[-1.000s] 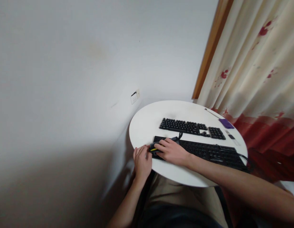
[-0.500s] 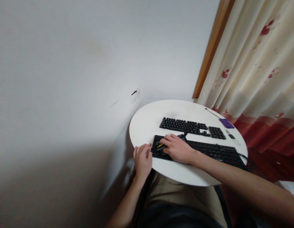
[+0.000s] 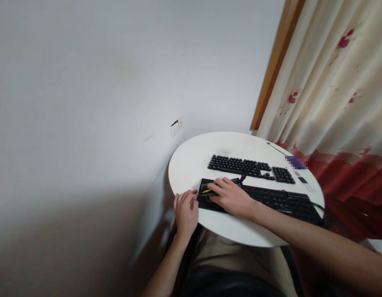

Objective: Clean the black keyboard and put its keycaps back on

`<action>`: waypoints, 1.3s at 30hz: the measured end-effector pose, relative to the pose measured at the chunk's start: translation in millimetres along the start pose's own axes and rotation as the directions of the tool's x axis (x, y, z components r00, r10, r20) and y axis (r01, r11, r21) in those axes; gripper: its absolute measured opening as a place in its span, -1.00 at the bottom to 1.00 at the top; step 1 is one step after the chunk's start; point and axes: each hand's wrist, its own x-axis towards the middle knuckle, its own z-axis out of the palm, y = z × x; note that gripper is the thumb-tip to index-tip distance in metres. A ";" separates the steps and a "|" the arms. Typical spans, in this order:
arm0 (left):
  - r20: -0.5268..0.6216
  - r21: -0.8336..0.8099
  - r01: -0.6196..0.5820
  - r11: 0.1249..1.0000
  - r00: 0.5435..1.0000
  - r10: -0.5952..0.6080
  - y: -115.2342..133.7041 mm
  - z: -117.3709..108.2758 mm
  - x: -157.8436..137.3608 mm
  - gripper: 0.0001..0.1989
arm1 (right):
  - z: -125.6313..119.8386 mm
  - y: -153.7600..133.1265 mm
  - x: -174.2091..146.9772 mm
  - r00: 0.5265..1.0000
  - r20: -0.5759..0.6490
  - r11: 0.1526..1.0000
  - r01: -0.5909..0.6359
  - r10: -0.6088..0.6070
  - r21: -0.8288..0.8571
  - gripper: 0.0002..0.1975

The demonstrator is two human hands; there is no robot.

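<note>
A black keyboard body (image 3: 275, 199) lies along the near part of the round white table, its keycaps apparently off. My left hand (image 3: 186, 212) is at its left end, fingers bent against the edge and steadying it. In my right hand (image 3: 232, 197) is a black handheld tool with a yellow stripe (image 3: 206, 191); its exact kind is unclear. The tool rests low over the keyboard's left end, partly covered by my fingers, and a black cord or strap (image 3: 243, 178) shows at its far end. Behind lie black keycaps (image 3: 234, 164) set out in keyboard layout.
On the round white table (image 3: 191, 152), a purple cloth-like item (image 3: 296, 162), a thin stick (image 3: 276, 148) and a small black-and-clear item (image 3: 302, 179) lie at the right. A cable (image 3: 317, 207) leaves the keyboard. Wall stands left; a curtain (image 3: 333, 103) hangs right.
The tool in my right hand has shifted slightly, its tip tilting a little to the left. My left hand stays at the keyboard's end. The whole view has moved slightly.
</note>
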 end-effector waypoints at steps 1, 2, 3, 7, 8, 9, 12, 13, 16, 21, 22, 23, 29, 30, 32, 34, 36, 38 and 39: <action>-0.001 0.001 -0.001 1.000 1.000 0.001 0.2 -0.2 -0.1 -0.76 | 0.6 -0.4 0.0 0.999 0.007 0.999 0.033 -0.033 0.007 -0.79; -0.003 -0.001 -0.001 1.000 1.000 0.001 0.4 -0.4 -0.2 -0.76 | 1.0 -0.7 0.0 0.999 0.019 0.999 0.049 -0.049 0.010 -0.80; -0.003 -0.007 -0.002 1.000 1.000 0.002 0.6 -0.4 -0.2 -0.76 | 1.2 -0.7 -0.1 0.999 0.030 0.999 0.041 -0.041 0.007 -0.80; -0.007 -0.023 -0.010 1.000 1.000 0.010 1.2 -0.4 -0.2 -0.76 | 0.2 0.4 -1.8 0.997 0.027 0.997 -0.076 0.076 -0.011 -0.82; -0.009 -0.020 -0.012 1.000 1.000 0.011 1.3 -0.4 -0.2 -0.76 | 0.1 0.6 -2.3 0.997 0.022 0.998 -0.070 0.070 0.001 -0.81; -0.012 -0.018 -0.012 1.000 1.000 0.012 1.3 -0.5 -0.1 -0.76 | 0.3 0.6 -2.7 0.999 0.021 0.999 -0.048 0.048 0.021 -0.80; -0.013 -0.020 -0.015 1.000 1.000 0.015 1.1 -0.9 0.0 -0.77 | 1.2 1.3 -3.0 0.998 0.054 0.997 -0.016 0.012 0.073 -0.80; -0.011 -0.024 -0.017 1.000 1.000 0.017 1.1 -1.0 0.0 -0.77 | 1.0 1.8 -2.9 0.997 0.066 0.996 -0.048 0.043 0.074 -0.80; -0.007 -0.036 -0.022 0.999 1.000 0.021 1.4 -1.1 -0.1 -0.76 | -0.9 3.7 -2.7 0.981 0.057 0.980 -0.190 0.186 0.059 -0.81; -0.013 -0.037 -0.017 0.999 1.000 0.017 2.2 -0.3 -0.6 -0.77 | -4.5 2.9 -7.1 0.990 0.104 0.986 -0.106 0.093 0.126 -0.80; -0.014 -0.038 -0.018 0.999 1.000 0.017 2.2 -0.2 -0.7 -0.77 | -5.2 2.6 -8.5 0.988 0.115 0.986 -0.119 0.106 0.114 -0.81; -0.014 -0.039 -0.017 0.999 1.000 0.017 2.1 -0.1 -0.8 -0.77 | -5.7 2.2 -9.8 0.983 0.115 0.984 -0.154 0.143 0.094 -0.82; -0.017 -0.034 -0.014 0.999 1.000 0.014 1.3 0.1 -0.5 -0.76 | -4.0 -3.0 -11.9 0.986 0.094 0.984 -0.145 0.136 0.103 -0.81; -0.018 -0.032 -0.014 0.999 1.000 0.013 1.0 0.3 -0.5 -0.76 | -3.1 -3.9 -11.5 0.987 0.106 0.986 -0.132 0.121 0.102 -0.81; -0.016 -0.033 -0.011 0.999 1.000 0.011 0.3 0.7 -0.6 -0.76 | -1.8 -4.7 -10.8 0.978 0.119 0.981 -0.183 0.174 0.065 -0.82; -0.011 -0.036 -0.008 0.999 1.000 0.008 -0.2 1.0 -0.9 -0.76 | -1.2 -4.9 -10.8 0.958 0.100 0.962 -0.273 0.270 0.027 -0.83; -0.008 -0.036 -0.005 0.999 1.000 0.004 0.0 0.9 -1.0 -0.76 | -0.7 -5.4 -11.4 0.957 0.079 0.958 -0.284 0.281 0.037 -0.83; -0.007 -0.032 -0.001 0.999 1.000 0.001 0.7 0.4 -0.8 -0.76 | -0.1 -6.1 -12.1 0.976 0.083 0.975 -0.208 0.201 0.079 -0.81; -0.006 -0.029 0.000 1.000 1.000 -0.001 1.2 0.1 -0.6 -0.76 | 0.3 -6.2 -12.4 0.983 0.095 0.981 -0.167 0.158 0.098 -0.80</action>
